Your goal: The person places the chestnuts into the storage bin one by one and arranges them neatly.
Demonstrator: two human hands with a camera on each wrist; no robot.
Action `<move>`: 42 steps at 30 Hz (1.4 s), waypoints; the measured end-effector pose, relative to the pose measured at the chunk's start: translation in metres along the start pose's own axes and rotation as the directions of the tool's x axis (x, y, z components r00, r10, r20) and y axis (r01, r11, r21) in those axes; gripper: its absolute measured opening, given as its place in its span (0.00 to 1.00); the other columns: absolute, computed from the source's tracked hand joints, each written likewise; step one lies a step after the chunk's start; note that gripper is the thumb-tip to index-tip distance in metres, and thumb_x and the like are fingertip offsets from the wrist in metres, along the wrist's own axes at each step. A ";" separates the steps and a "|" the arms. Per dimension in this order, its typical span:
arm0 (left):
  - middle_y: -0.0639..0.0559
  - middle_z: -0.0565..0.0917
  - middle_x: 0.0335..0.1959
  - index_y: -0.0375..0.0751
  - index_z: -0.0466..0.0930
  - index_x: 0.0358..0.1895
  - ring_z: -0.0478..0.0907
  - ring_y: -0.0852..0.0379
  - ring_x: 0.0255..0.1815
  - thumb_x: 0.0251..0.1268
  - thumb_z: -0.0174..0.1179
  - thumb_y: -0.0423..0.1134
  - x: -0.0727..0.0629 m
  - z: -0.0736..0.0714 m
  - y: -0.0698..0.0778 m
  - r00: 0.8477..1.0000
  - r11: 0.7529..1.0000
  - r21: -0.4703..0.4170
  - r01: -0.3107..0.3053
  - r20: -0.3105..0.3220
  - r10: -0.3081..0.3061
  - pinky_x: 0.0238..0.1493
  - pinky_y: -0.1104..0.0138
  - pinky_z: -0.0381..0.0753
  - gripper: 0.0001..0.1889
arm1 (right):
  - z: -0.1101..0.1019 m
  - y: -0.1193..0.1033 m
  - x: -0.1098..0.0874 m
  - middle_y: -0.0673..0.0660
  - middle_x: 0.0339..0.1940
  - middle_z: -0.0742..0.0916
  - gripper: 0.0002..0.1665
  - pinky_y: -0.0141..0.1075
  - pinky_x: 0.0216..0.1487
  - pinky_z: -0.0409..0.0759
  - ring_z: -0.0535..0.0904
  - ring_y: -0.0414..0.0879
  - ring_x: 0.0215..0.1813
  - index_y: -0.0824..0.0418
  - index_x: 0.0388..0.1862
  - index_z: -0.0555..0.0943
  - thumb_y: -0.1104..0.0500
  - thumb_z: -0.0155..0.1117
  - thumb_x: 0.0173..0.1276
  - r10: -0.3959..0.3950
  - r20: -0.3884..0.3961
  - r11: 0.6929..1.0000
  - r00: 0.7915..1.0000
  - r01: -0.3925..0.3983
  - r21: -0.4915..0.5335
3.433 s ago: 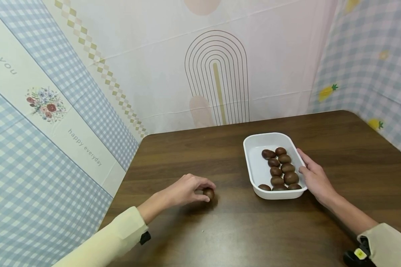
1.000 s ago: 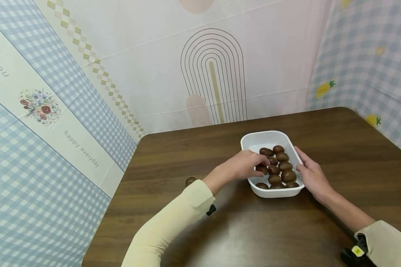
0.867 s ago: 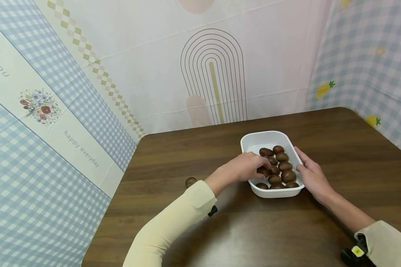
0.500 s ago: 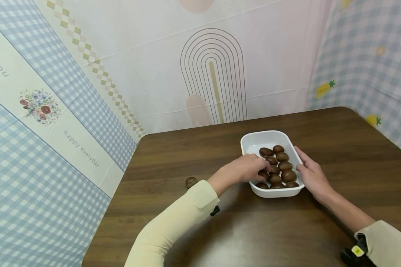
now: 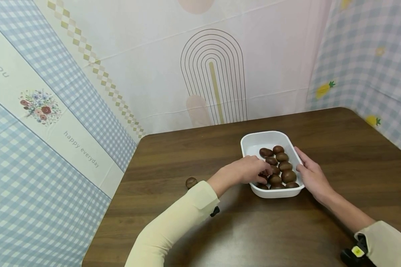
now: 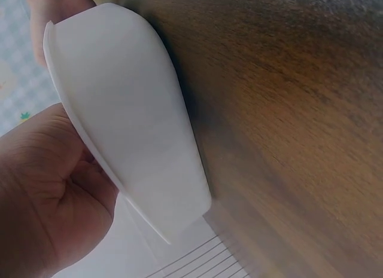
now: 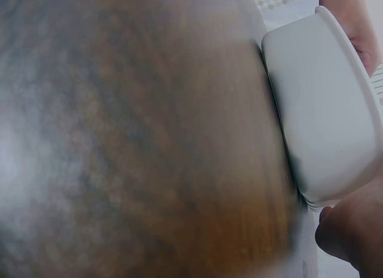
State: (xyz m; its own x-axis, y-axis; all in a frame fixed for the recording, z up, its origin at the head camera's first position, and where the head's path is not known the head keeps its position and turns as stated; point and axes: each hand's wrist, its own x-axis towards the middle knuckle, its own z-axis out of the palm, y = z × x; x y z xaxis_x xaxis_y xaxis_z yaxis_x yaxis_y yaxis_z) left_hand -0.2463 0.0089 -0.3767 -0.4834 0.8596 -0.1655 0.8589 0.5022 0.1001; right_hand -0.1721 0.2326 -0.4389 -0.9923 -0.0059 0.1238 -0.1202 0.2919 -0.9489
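Note:
A white rectangular dish (image 5: 250, 148) holds several small, dark brown, egg-shaped pieces (image 5: 282, 157), set in rough rows. My left hand (image 5: 245, 170) reaches over the dish's left rim. Its curled fingers and thumb hold one brown egg-shaped piece (image 5: 263, 175), mostly hidden behind them, low in the dish beside the others. At the right wall, my right hand (image 5: 315, 180) grips the dish, thumb at the rim. In the left wrist view, the dish's outer wall (image 6: 125, 110) hides the fingertips of the left hand (image 6: 54, 194).
One more brown egg-shaped piece (image 5: 191, 182) lies on the wooden table (image 5: 173, 155), left of the dish and close to the left sleeve (image 5: 177, 218). Patterned cloths (image 5: 153, 66) hang behind the table and along its sides.
Over the last second my left hand has moved slightly toward the near end of the dish with the brown egg-shaped piece. Earlier it held one over the table. The right hand keeps its grip.

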 end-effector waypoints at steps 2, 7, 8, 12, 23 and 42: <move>0.64 0.88 0.50 0.52 0.88 0.58 0.82 0.68 0.47 0.73 0.71 0.48 -0.001 -0.001 -0.001 1.000 1.000 -0.011 -0.008 -0.013 0.008 0.52 0.76 0.76 0.15 | 0.000 0.000 0.000 0.71 0.86 0.55 0.38 0.12 0.52 0.63 0.53 0.70 0.81 0.61 0.89 0.46 0.66 0.37 0.83 0.001 0.001 1.000 1.000 -0.001 0.002; 0.62 0.89 0.53 0.50 0.88 0.60 0.82 0.69 0.52 0.74 0.70 0.46 -0.005 -0.004 -0.010 0.996 0.995 -0.089 -0.042 -0.078 0.035 0.55 0.79 0.74 0.16 | 0.000 0.000 0.001 0.71 0.86 0.55 0.38 0.12 0.53 0.63 0.54 0.70 0.81 0.61 0.89 0.46 0.66 0.37 0.83 0.001 -0.001 1.000 1.000 -0.001 0.002; 0.61 0.89 0.54 0.50 0.88 0.61 0.82 0.69 0.53 0.74 0.70 0.45 -0.006 -0.006 -0.012 0.995 0.994 -0.102 -0.048 -0.092 0.039 0.56 0.79 0.74 0.16 | 0.000 0.001 0.002 0.71 0.86 0.55 0.38 0.12 0.53 0.63 0.54 0.70 0.81 0.61 0.89 0.46 0.66 0.37 0.83 0.002 0.000 1.000 1.000 -0.002 0.001; 0.59 0.89 0.56 0.46 0.87 0.62 0.83 0.66 0.54 0.76 0.69 0.44 -0.013 -0.013 -0.023 0.987 0.986 -0.156 -0.061 -0.154 0.037 0.57 0.79 0.74 0.17 | 0.000 0.002 0.003 0.71 0.86 0.55 0.38 0.12 0.52 0.63 0.54 0.70 0.81 0.61 0.89 0.46 0.66 0.37 0.83 0.006 0.002 1.000 1.000 -0.006 0.000; 0.46 0.90 0.54 0.37 0.85 0.62 0.87 0.66 0.51 0.74 0.69 0.35 -0.056 -0.034 -0.056 0.951 0.807 -0.579 -0.112 -0.298 -0.081 0.55 0.74 0.83 0.16 | -0.002 0.008 0.006 0.70 0.86 0.54 0.38 0.12 0.53 0.63 0.52 0.70 0.82 0.60 0.89 0.46 0.65 0.36 0.84 0.005 0.010 1.000 1.000 -0.005 -0.008; 0.49 0.87 0.62 0.42 0.84 0.65 0.86 0.54 0.60 0.71 0.72 0.36 -0.164 -0.002 -0.110 0.841 0.811 -0.586 -0.006 -0.441 -0.312 0.63 0.55 0.83 0.21 | 0.002 0.005 0.000 0.70 0.86 0.55 0.38 0.13 0.53 0.64 0.54 0.69 0.81 0.60 0.89 0.46 0.66 0.36 0.83 0.000 -0.005 1.000 1.000 0.000 -0.004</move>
State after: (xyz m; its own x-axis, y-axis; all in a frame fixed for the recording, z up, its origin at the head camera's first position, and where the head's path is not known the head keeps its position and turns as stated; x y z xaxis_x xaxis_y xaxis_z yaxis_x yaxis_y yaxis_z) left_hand -0.2623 -0.1870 -0.3583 -0.7495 0.6077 0.2626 0.6002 0.4566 0.6567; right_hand -0.1728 0.2325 -0.4442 -0.9921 -0.0017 0.1256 -0.1205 0.2959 -0.9476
